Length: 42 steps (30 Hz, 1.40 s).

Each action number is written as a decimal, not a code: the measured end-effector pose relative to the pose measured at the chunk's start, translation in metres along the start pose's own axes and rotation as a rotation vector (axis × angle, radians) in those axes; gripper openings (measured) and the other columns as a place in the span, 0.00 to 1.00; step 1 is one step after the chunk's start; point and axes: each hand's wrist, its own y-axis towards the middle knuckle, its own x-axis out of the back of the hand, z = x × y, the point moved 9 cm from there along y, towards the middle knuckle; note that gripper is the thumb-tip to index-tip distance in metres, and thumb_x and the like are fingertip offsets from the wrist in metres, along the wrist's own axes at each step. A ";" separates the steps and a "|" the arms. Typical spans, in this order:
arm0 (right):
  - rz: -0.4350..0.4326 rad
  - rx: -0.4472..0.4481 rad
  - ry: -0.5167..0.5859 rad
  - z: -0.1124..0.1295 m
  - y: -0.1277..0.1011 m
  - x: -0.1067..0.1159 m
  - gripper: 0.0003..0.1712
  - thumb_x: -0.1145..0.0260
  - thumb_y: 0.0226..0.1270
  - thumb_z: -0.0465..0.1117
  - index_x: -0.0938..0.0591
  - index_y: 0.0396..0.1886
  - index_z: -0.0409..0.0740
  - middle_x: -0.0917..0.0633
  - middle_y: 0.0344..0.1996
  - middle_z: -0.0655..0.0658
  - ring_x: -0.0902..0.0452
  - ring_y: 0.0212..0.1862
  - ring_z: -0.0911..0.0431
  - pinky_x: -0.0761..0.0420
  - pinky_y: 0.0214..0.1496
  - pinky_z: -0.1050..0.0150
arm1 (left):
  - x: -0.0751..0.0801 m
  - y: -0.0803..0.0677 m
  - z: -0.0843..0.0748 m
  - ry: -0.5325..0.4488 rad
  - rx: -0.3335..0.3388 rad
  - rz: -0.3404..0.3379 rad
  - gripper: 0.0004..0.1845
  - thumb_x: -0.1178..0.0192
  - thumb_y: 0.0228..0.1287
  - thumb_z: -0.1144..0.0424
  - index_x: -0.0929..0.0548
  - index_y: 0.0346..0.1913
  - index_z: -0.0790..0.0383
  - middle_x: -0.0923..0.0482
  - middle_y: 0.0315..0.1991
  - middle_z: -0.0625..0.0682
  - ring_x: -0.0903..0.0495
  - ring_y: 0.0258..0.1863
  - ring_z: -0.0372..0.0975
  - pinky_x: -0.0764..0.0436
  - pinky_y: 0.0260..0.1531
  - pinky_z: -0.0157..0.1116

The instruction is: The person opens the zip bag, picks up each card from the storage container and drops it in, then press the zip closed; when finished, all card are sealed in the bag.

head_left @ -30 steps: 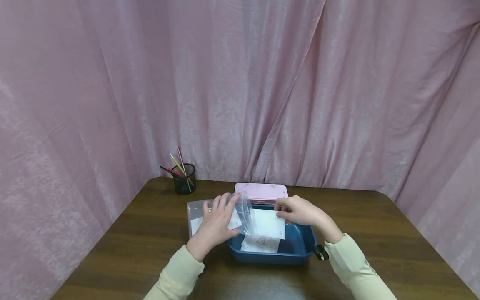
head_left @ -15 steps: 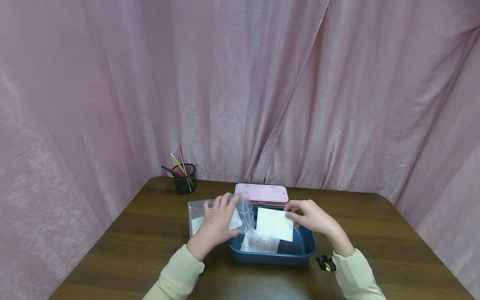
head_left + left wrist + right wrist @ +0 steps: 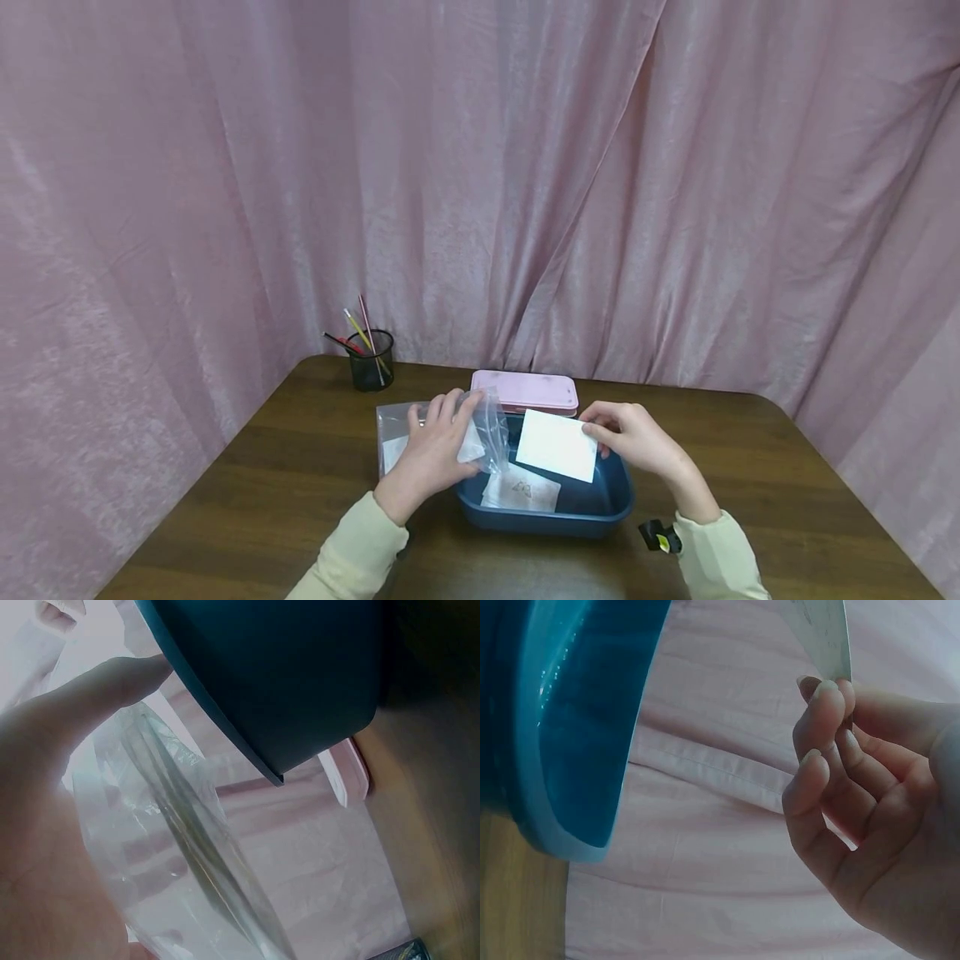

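Observation:
My left hand (image 3: 431,450) holds a clear zip bag (image 3: 491,429) against the left side of a blue plastic tub (image 3: 543,523). White paper shows through the bag, and in the left wrist view my thumb (image 3: 112,686) lies along its mouth. My right hand (image 3: 630,433) pinches a flat white square card (image 3: 557,446) by its right edge, above the tub. In the right wrist view the card (image 3: 825,637) is seen nearly edge-on between thumb and fingers. Inside the tub, at its left, lie white squares (image 3: 522,487), the top one printed with a butterfly.
Behind the tub sits a pink case (image 3: 525,389). A black mesh cup (image 3: 371,367) with several pencils stands at the back left of the wooden table (image 3: 285,500). Pink curtains (image 3: 450,208) hang behind the table. A small black device (image 3: 660,537) is on the right wrist.
My right hand has drawn the white card to the right, away from the bag, and tilted it. The left hand and the bag stay almost where they were.

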 end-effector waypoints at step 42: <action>0.033 0.077 0.195 0.019 0.015 -0.049 0.08 0.38 0.69 0.40 0.19 0.41 0.40 0.22 0.16 0.46 0.27 0.19 0.63 0.24 0.25 0.69 | -0.006 -0.006 -0.032 0.052 -0.129 0.014 0.53 0.22 0.42 0.49 0.42 0.72 0.46 0.38 0.69 0.57 0.38 0.67 0.52 0.40 0.62 0.64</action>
